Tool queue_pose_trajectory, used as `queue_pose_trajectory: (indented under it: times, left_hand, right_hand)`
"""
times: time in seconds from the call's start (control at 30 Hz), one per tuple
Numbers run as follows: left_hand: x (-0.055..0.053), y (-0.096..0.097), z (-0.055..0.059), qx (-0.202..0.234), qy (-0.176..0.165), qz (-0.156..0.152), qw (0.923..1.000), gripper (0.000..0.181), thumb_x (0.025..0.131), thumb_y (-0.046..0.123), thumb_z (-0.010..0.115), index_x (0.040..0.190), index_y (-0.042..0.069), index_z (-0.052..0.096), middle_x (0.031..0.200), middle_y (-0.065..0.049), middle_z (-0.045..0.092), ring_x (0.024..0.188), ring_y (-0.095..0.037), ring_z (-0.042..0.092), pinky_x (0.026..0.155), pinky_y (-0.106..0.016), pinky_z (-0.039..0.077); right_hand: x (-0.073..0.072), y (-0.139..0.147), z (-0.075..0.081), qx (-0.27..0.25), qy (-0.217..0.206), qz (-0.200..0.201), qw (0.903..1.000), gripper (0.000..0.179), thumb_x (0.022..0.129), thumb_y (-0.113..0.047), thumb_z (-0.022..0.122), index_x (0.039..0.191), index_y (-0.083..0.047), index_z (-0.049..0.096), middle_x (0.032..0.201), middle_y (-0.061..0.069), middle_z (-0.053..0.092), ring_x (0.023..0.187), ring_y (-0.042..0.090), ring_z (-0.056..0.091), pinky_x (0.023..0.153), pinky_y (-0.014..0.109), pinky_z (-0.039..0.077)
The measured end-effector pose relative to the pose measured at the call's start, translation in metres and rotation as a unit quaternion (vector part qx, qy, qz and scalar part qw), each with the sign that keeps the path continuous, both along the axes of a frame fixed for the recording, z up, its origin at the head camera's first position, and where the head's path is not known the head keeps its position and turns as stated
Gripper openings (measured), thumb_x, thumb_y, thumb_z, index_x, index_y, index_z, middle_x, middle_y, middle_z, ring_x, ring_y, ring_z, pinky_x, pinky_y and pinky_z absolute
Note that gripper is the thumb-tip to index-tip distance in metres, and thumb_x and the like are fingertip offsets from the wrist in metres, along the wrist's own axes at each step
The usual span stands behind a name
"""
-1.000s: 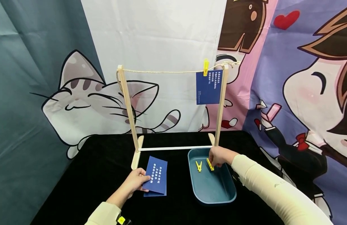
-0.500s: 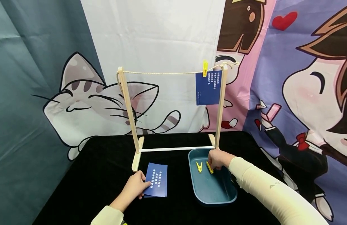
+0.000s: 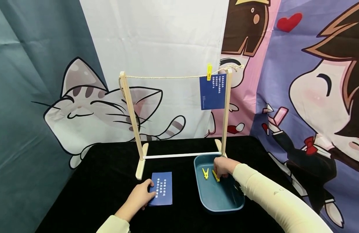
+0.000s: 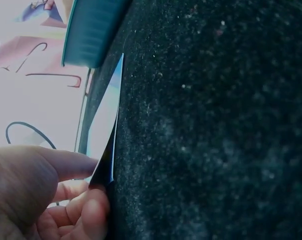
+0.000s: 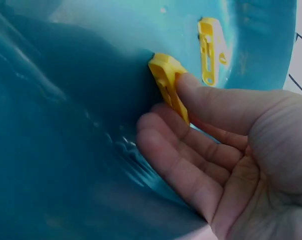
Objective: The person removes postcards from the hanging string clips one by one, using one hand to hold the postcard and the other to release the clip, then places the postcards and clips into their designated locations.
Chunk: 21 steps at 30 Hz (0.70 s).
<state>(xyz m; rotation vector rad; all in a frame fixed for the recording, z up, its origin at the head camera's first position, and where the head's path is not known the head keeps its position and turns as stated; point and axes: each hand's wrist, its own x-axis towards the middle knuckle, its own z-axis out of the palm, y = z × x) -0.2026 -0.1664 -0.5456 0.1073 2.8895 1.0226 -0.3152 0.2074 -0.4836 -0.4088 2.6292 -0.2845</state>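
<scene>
My left hand [image 3: 138, 195] pinches the left edge of a blue card [image 3: 164, 188] with white writing, low over the black cloth. In the left wrist view the thumb lies on top of the card [image 4: 104, 120] with fingers beneath, and a second sheet edge shows under it. My right hand [image 3: 225, 166] reaches into a blue-green plastic basin [image 3: 215, 199]. Between its thumb and fingers it holds a yellow clothespin [image 5: 166, 80], still low near the basin floor. Another yellow clothespin [image 3: 206, 173] lies to its left in the basin.
Behind the hands stands a wooden frame [image 3: 132, 113] with a rope [image 3: 164, 77] strung across its top. A blue card [image 3: 212, 94] hangs at the rope's right end from a yellow clothespin [image 3: 209, 72]. A printed cloth [image 3: 162, 38] hangs behind the table.
The left hand has lowered the blue card's upper sheet, which now lies flatter and more in line with the one beneath. The right hand stays in the basin at the same clothespin.
</scene>
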Motion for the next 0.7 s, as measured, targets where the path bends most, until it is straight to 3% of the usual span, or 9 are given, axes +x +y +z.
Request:
queue_pose_trajectory:
  times: [0.13,0.43,0.7]
  left_hand:
    - [-0.0004,0.0005,-0.0019,-0.012,0.0,-0.005,0.9999,0.027,0.088,0.02,0.076,0.107,0.014,0.059,0.046,0.0,0.049,0.03,-0.009,0.047,0.031,-0.028,0.043]
    - [-0.0005,0.0035,-0.0065,-0.032,0.017,0.016,0.9992,0.028,0.086,0.024,0.077,0.107,0.018,0.059,0.083,-0.02,0.065,0.029,-0.011,0.047,0.03,-0.029,0.042]
    - [0.0028,0.0045,-0.0085,-0.041,0.04,0.02,0.9982,0.03,0.086,0.025,0.077,0.108,0.018,0.059,0.083,-0.021,0.066,0.03,-0.01,0.046,0.032,-0.029,0.041]
  right_hand:
    - [-0.002,-0.0011,-0.0033,0.025,0.009,0.01,0.9996,0.019,0.082,-0.001,0.081,0.073,-0.011,0.068,0.065,0.002,0.064,0.056,0.018,0.066,0.056,0.029,0.055]
    - [-0.0065,-0.0031,-0.0092,0.066,0.037,0.026,0.9968,0.023,0.078,-0.001,0.083,0.071,-0.013,0.065,0.067,-0.001,0.062,0.05,0.014,0.059,0.056,0.029,0.053]
    - [-0.0034,-0.0032,-0.0082,0.046,0.022,0.012,0.9986,0.024,0.08,-0.004,0.083,0.071,-0.012,0.063,0.068,0.001,0.062,0.052,0.016,0.063,0.056,0.029,0.053]
